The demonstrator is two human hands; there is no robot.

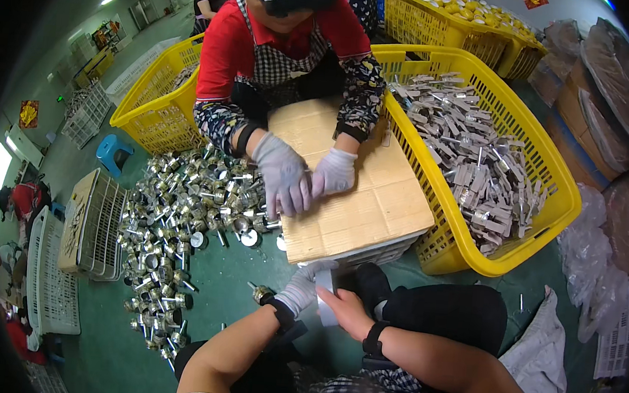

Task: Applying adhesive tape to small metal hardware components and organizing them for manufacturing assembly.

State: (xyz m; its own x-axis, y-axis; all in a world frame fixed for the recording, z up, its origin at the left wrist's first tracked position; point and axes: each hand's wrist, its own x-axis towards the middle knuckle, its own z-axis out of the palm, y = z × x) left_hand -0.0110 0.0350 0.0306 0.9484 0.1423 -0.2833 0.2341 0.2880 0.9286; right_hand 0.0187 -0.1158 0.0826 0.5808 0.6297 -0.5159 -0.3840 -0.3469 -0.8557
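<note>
My left hand (298, 289), in a pale knitted glove, is raised in front of the cardboard-topped work surface (361, 211). Its fingers are closed at the upper part of a white strip (328, 301), though the strip partly covers them. From the right, my bare right hand (351, 315) pinches the same strip between thumb and fingers. Just left of my gloved hand, a metal piece with a stem and dark round base (261, 293) lies on the green floor. Across the cardboard, a co-worker's two gloved hands (297, 177) press down together; whatever is under them is hidden.
Many metal pieces with stems (171, 237) are heaped on the floor at left. A yellow basket (497, 266) of flat metal parts stands at right, with another yellow basket (154, 125) behind the heap. A blue stool (115, 153) stands far left; a white cloth (542, 355) lies right.
</note>
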